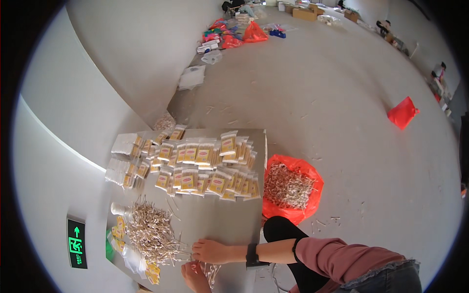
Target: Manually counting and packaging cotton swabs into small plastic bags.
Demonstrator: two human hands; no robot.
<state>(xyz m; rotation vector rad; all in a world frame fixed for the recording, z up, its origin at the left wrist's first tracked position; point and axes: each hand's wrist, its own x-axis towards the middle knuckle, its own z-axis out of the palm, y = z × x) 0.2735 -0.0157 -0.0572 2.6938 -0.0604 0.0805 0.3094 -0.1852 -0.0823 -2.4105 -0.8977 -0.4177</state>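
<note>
Green wall sign [76, 244]; cardboard boxes [305, 14]

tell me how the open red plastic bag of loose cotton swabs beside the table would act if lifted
The open red plastic bag likely sags when lifted, its thin walls being creased. It may feel light for its bulk, holding thin white-tipped cotton swabs. Tilting could spill them, as its mouth gapes wide.

Wide view down onto a grey table [210, 217]. A heap of cotton swabs [151, 229] lies at its left, below rows of yellow-labelled clear packets [202, 155]. The right hand [207, 250], with a black wristband [252, 253], is beside the heap; the left hand [194, 277] is just below, its grip unclear. A red bag [293, 215] of swabs stands on the floor [351, 161].
</note>
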